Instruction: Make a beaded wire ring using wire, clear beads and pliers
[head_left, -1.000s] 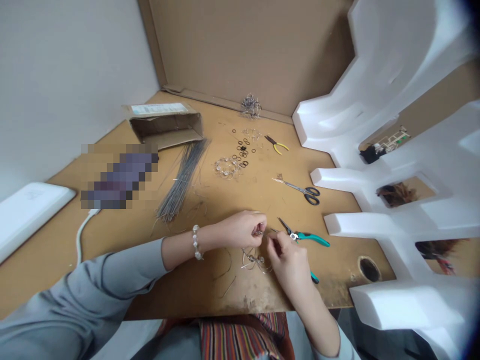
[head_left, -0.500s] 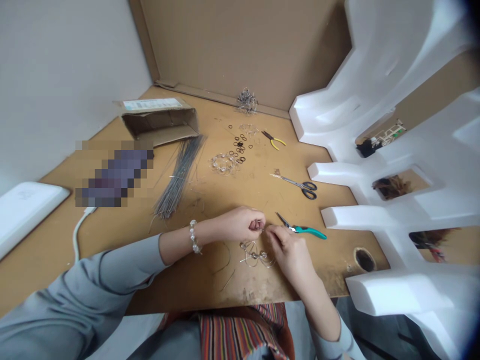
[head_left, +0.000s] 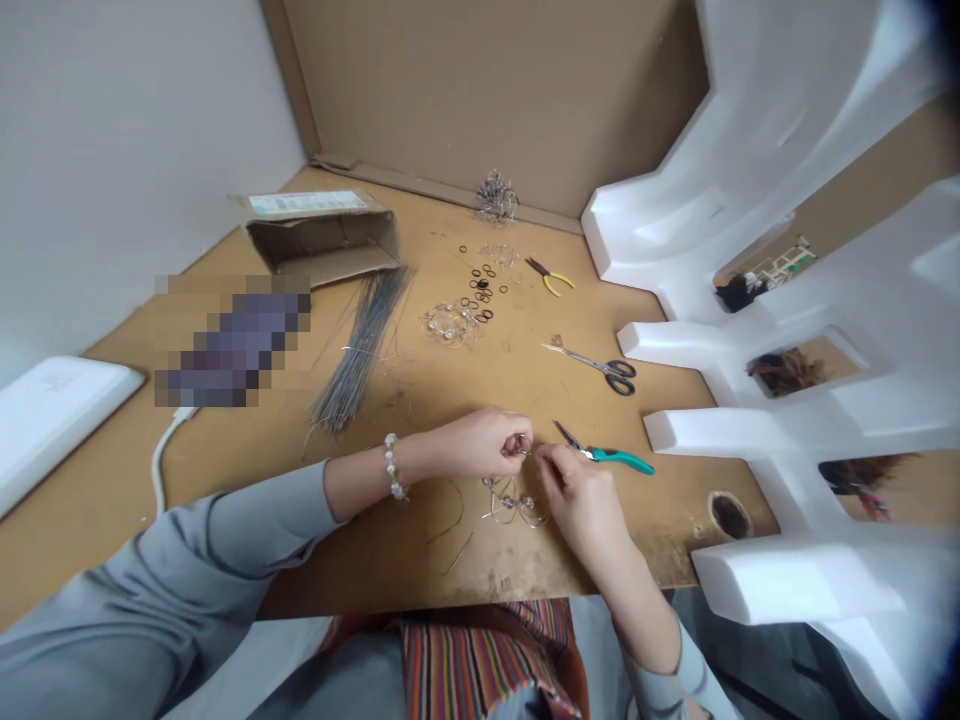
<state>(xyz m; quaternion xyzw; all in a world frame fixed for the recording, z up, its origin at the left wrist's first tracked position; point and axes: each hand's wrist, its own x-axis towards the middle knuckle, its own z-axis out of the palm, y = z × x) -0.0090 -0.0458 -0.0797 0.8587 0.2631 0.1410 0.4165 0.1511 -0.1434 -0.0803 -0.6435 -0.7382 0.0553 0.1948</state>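
Observation:
My left hand (head_left: 491,442), with a beaded bracelet at the wrist, is closed in a fist on a thin wire. Right beside it, my right hand (head_left: 581,495) pinches thumb and fingers together at the wire's end; the fingertips are close and partly hide it. Just below the hands lies a looped wire piece with clear beads (head_left: 508,502); I cannot tell if it joins the held wire. Pliers with green handles (head_left: 622,460) rest right behind my right hand. Farther back are black-handled scissors (head_left: 600,368) and small yellow-handled pliers (head_left: 551,277).
A bundle of grey wires (head_left: 349,365) lies left of centre, before an open cardboard box (head_left: 330,270). Beaded wire loops (head_left: 450,325), dark rings (head_left: 482,285) and a wire tangle (head_left: 496,197) sit farther back. White foam (head_left: 697,432) borders the right; a white device (head_left: 67,420) is left.
The hands stay close together over the wire, with only slight finger movement. The whole view has shifted a little; the things on the table keep their places.

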